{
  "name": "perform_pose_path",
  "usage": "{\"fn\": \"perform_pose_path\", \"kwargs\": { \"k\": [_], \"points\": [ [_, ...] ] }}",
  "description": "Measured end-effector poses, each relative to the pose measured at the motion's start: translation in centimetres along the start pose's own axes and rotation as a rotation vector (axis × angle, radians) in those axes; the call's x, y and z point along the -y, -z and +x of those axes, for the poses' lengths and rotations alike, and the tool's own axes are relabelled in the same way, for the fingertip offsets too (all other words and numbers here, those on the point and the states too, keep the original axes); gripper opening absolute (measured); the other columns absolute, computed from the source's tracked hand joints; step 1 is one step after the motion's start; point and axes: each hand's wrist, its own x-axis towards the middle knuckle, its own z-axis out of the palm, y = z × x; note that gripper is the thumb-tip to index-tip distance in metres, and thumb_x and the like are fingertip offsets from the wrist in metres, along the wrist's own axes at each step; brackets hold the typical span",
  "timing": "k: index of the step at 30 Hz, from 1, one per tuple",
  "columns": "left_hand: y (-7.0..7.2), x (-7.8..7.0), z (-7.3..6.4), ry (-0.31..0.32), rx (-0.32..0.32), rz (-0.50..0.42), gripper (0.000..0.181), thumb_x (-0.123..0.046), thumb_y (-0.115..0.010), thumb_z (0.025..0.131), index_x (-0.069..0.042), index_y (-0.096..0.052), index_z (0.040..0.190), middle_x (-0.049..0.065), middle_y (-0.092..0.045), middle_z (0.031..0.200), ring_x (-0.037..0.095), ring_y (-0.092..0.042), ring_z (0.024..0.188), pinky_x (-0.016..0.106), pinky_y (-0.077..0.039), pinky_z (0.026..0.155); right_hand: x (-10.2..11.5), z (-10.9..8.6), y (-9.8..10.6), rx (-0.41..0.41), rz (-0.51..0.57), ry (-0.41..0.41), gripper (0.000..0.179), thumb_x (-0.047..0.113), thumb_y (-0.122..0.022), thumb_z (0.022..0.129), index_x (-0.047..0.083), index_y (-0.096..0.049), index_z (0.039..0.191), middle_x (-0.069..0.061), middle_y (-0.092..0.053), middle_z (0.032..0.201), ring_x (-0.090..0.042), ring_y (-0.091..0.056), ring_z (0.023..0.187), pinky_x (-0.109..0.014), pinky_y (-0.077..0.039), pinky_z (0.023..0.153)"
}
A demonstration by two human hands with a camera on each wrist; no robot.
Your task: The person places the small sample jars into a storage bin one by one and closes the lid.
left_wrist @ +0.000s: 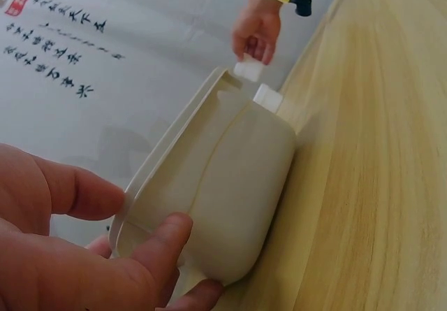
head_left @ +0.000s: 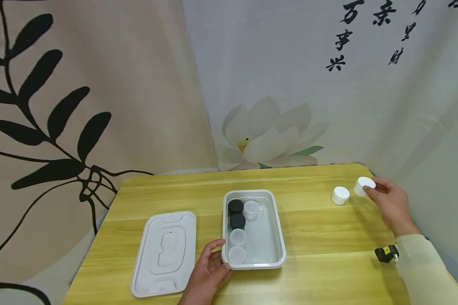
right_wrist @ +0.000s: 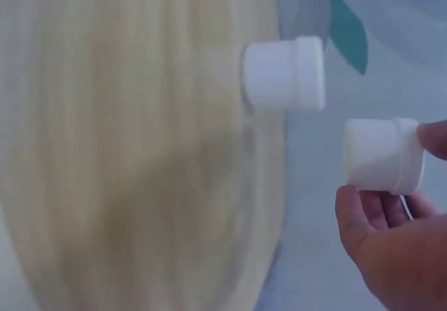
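My right hand [head_left: 395, 207] pinches a small white lidded jar [right_wrist: 383, 156] between thumb and fingers, raised off the table at the far right. Just left of it a second white jar [head_left: 340, 195] stands upright on the wood. With my left hand [head_left: 210, 271] I grip the front left corner of a white plastic box [head_left: 280, 237], fingertips at its rim and outer wall. Inside the box, along its left side, are two jars with black lids [head_left: 236, 221] and several pale translucent-looking ones [head_left: 238, 255].
A white box lid [head_left: 164, 254] lies flat on the yellow wooden table [head_left: 316, 275], left of the box. Behind the table hangs a printed cloth [head_left: 275, 76] with a flower and black characters. A small black device [head_left: 386, 253] is worn at my right wrist.
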Motion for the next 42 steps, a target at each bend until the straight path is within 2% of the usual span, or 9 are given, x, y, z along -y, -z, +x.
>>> {"fn": "perform_pose_path", "kwargs": {
  "k": [6,13,17,21,24,26,34,37,42],
  "points": [
    [0.0,-0.1,-0.1,-0.001,-0.007,0.008,0.067,0.003,-0.065,0.096,-0.009,-0.04,0.157,0.026,-0.045,0.143,0.023,-0.061,0.118,0.038,-0.059,0.099,3.2,-1.2,-1.1,0.052,-0.027,0.077,0.069,0.034,-0.07,0.102,-0.006,-0.046,0.153,0.024,-0.054,0.11,0.009,-0.052,0.097,-0.005,-0.052,0.077],
    [0.0,0.0,0.0,-0.007,0.002,0.006,0.068,0.002,-0.065,0.096,-0.008,-0.039,0.157,0.026,-0.045,0.142,0.022,-0.061,0.118,0.038,-0.059,0.098,6.8,-2.7,-4.3,0.137,0.015,0.224,0.061,0.03,-0.071,0.102,-0.004,-0.052,0.149,0.024,-0.059,0.114,0.009,-0.058,0.103,-0.006,-0.052,0.081],
    [0.0,0.0,0.1,-0.008,0.003,0.006,0.068,0.003,-0.065,0.096,-0.008,-0.039,0.157,0.027,-0.046,0.143,0.022,-0.061,0.119,0.038,-0.059,0.099,8.8,-4.0,-6.6,0.208,0.042,0.301,0.055,0.027,-0.072,0.102,-0.003,-0.056,0.146,0.016,-0.06,0.121,0.004,-0.059,0.108,-0.009,-0.054,0.083],
    [0.0,0.1,0.2,-0.006,0.002,0.008,0.068,0.003,-0.065,0.096,-0.007,-0.039,0.157,0.027,-0.046,0.143,0.023,-0.062,0.119,0.039,-0.059,0.098,10.2,-5.3,-9.0,0.267,0.039,0.334,0.05,0.024,-0.073,0.101,0.0,-0.06,0.143,-0.004,-0.064,0.13,0.003,-0.06,0.108,-0.01,-0.054,0.084],
    [0.0,0.1,0.2,-0.009,-0.003,0.012,0.067,0.004,-0.065,0.095,-0.007,-0.04,0.157,0.028,-0.047,0.143,0.023,-0.062,0.119,0.039,-0.059,0.098,10.7,-6.2,-10.8,0.324,0.048,0.333,0.048,0.02,-0.073,0.101,0.0,-0.061,0.143,-0.018,-0.063,0.137,0.004,-0.06,0.109,-0.012,-0.054,0.085],
    [-0.1,0.0,0.1,-0.008,-0.006,0.012,0.067,0.004,-0.064,0.095,-0.007,-0.04,0.157,0.028,-0.047,0.144,0.024,-0.062,0.118,0.04,-0.06,0.098,11.0,-6.8,-12.0,0.361,0.058,0.335,0.048,0.018,-0.074,0.1,0.0,-0.061,0.142,-0.022,-0.063,0.138,0.002,-0.061,0.109,-0.013,-0.055,0.085],
    [0.0,0.1,0.2,0.009,-0.018,0.028,0.064,-0.002,-0.064,0.098,-0.01,-0.04,0.157,0.025,-0.054,0.14,0.021,-0.064,0.112,0.039,-0.059,0.096,10.9,-9.3,-16.5,0.48,0.071,0.326,0.045,0.018,-0.077,0.097,0.002,-0.065,0.138,-0.018,-0.068,0.133,-0.026,-0.065,0.119,-0.02,-0.057,0.088],
    [0.0,0.1,0.2,0.014,-0.014,0.025,0.065,-0.002,-0.065,0.098,-0.01,-0.04,0.157,0.024,-0.054,0.14,0.021,-0.064,0.113,0.039,-0.059,0.098,10.6,-10.1,-17.7,0.512,0.063,0.307,0.043,0.016,-0.078,0.096,0.002,-0.066,0.136,-0.017,-0.069,0.13,-0.029,-0.066,0.118,-0.022,-0.058,0.087],
    [0.0,0.1,0.2,0.013,-0.008,0.016,0.066,-0.002,-0.064,0.097,-0.009,-0.039,0.158,0.025,-0.054,0.142,0.021,-0.064,0.112,0.038,-0.06,0.096,10.6,-11.3,-18.7,0.53,0.013,0.33,0.042,0.015,-0.078,0.094,0.002,-0.067,0.133,-0.015,-0.071,0.126,-0.031,-0.067,0.115,-0.024,-0.06,0.084]
  ]
}}
